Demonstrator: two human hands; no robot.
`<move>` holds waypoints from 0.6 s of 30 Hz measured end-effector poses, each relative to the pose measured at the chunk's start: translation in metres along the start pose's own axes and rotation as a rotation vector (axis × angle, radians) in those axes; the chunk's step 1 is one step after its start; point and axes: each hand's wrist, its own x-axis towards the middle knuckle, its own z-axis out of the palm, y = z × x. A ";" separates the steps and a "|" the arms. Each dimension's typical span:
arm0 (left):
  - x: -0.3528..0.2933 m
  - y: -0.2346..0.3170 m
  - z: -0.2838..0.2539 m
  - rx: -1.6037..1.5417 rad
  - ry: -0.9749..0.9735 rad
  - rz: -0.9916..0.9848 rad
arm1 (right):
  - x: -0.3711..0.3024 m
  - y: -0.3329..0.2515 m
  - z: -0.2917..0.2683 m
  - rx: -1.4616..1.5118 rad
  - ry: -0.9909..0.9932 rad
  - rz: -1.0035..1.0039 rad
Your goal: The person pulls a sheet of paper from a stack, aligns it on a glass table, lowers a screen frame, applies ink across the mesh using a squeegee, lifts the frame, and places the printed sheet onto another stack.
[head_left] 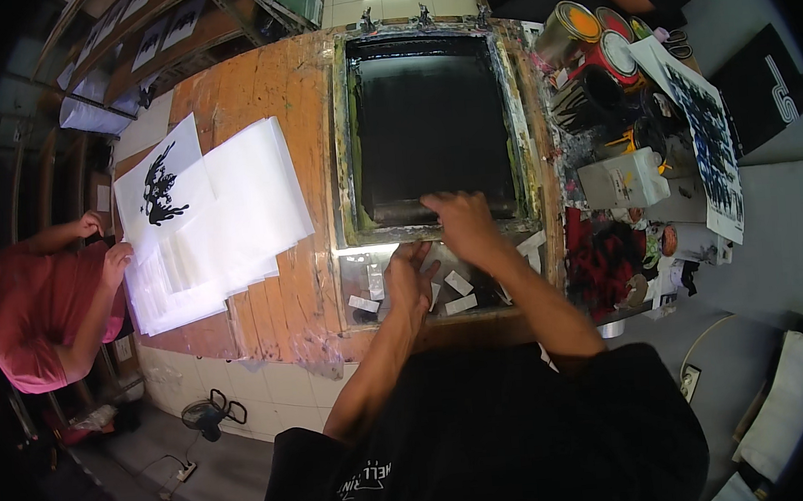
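A framed printing screen [520, 140] covered with black ink lies on the wooden table in front of me. My right hand [467, 227] is closed on a dark squeegee [399, 212] at the near end of the mesh. Its fingers press along the top of the blade, which is partly hidden under the hand. My left hand [410, 280] is at the near edge of the frame, fingertips curled against its rim and another finger sticking out to the side. Below the frame, a clear sheet with several white tape pieces [459, 284] shows around my wrists.
Left of the screen lies a stack of white sheets [258, 195], topped by a print [162, 188] with a black design. A person in a red shirt [51, 303] touches its edge. Ink cans [572, 29], a white container [622, 182] and stained rags [598, 260] crowd the right side.
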 end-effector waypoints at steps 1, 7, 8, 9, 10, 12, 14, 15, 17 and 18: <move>0.000 0.001 0.003 0.001 0.040 0.002 | 0.011 0.017 0.010 0.031 -0.013 -0.007; 0.012 -0.004 -0.007 -0.063 0.049 -0.020 | 0.008 0.013 -0.001 0.068 -0.111 0.002; 0.012 -0.005 -0.008 -0.056 0.039 -0.024 | 0.003 0.012 0.010 0.023 -0.127 0.003; 0.010 -0.006 -0.010 -0.050 0.030 -0.027 | -0.009 0.009 0.020 -0.006 -0.034 -0.014; 0.012 -0.005 -0.008 -0.045 0.014 -0.026 | -0.023 0.002 0.027 -0.038 0.066 -0.032; 0.006 -0.002 -0.001 -0.047 -0.042 0.004 | -0.030 0.001 0.048 -0.099 0.172 -0.039; 0.007 -0.004 -0.004 -0.053 -0.087 0.013 | -0.022 0.002 0.048 -0.068 0.179 -0.025; 0.007 -0.005 -0.006 -0.050 -0.079 0.009 | -0.018 0.003 0.047 -0.053 0.183 -0.019; 0.005 -0.006 -0.006 -0.043 -0.070 0.001 | -0.001 0.015 0.053 -0.130 0.303 -0.074; 0.006 -0.007 -0.005 -0.059 -0.045 0.004 | 0.010 0.022 0.055 -0.169 0.363 -0.103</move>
